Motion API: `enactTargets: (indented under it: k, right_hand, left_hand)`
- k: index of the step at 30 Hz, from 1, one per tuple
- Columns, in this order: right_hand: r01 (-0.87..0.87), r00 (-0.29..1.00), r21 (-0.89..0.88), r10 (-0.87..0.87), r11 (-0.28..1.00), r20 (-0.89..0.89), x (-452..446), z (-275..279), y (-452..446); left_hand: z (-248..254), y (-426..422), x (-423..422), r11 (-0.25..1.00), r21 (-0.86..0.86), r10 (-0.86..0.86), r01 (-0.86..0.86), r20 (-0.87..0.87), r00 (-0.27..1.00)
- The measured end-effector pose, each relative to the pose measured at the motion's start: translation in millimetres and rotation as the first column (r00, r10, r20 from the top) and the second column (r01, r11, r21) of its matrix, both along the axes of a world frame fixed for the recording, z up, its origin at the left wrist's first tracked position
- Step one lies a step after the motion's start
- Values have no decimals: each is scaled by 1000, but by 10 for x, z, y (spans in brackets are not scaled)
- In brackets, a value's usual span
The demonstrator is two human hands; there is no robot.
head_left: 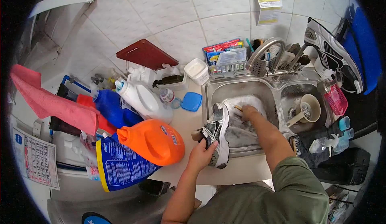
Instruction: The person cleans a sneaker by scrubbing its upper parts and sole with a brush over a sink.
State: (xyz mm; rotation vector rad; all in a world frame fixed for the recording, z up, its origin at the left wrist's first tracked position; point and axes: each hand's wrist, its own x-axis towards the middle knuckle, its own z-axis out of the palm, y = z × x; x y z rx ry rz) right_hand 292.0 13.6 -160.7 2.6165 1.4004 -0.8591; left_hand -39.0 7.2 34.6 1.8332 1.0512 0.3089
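Note:
My left hand (202,155) grips a grey, black and white sneaker (219,132) at its heel opening. The sneaker is tilted on its side over the left rim of the sink. Inside the left basin (217,92), my right hand (250,113) is closed around a small brush (238,108) whose pale bristles show. Most of the brush is hidden by the fingers. Sudsy water (245,137) lies in the basin below that hand. A second sneaker (335,55) leans upright at the right, beyond the smaller basin.
A beige pot (310,108) sits in the right basin, beneath the curved faucet (267,57). Left on the counter stand an orange detergent jug (155,141), a white bottle (146,99) and a blue bag (120,161). A white tub (197,72) and blue lid (191,101) are beside the sink.

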Motion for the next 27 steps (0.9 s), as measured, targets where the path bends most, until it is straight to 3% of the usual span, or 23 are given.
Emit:
enactTargets:
  k: [2, 5, 7, 9, 11, 12, 14, 18, 19, 22, 23, 25, 27]
  right_hand:
    - [209, 977, 126, -200, 970, -78, 14, -142, -15]
    - [300, 942, 313, -228, 901, -246, 83, 204, -127]
    - [406, 879, 417, -225, 813, -420, 13, 582, -266]
    - [553, 733, 463, -140, 693, -666, -13, 740, -351]
    - [599, 707, 464, -159, 653, -689, -15, 804, -432]
    - [623, 691, 460, -168, 633, -703, -42, 845, -483]
    - [527, 787, 551, -128, 647, -604, -191, 1093, -654]
    - [292, 929, 756, 17, 585, -371, -401, 1200, -820]
    - [308, 930, 734, -29, 605, -367, -436, 1243, -844]
    - [236, 957, 774, -2, 588, -291, -397, 1321, -862]
    - [207, 965, 757, -1, 620, -263, -383, 1341, -855]
    - [147, 978, 718, 8, 681, -207, -371, 1429, -829]
    - [40, 990, 756, 77, 654, -119, -394, 1423, -778]
  left_hand:
    - [-278, 24, -84, 999, 19, 45, -47, 113, 993]
    - [-404, 49, -97, 999, 29, 32, -37, 161, 986]
    - [-213, 71, -132, 993, 119, -29, 9, 168, 985]
    - [1, 99, -210, 985, 128, -130, 119, 81, 988]
    - [12, 146, -304, 972, 149, -180, 184, -40, 983]
    - [43, 121, -305, 953, 240, -162, 183, -105, 981]
    - [141, 48, -291, 890, 411, -106, 195, -229, 968]
    - [100, -230, -208, 782, 614, -15, 111, -160, 987]
    - [76, -278, -183, 717, 696, 49, 46, -116, 992]
    - [-7, -265, -251, 808, 583, 111, -79, -19, 994]
    - [-96, -236, -285, 783, 607, 143, -136, 38, 989]
    - [-20, -241, -343, 792, 605, 94, -81, 10, 996]
    - [48, -269, -381, 808, 587, 82, -52, -26, 996]
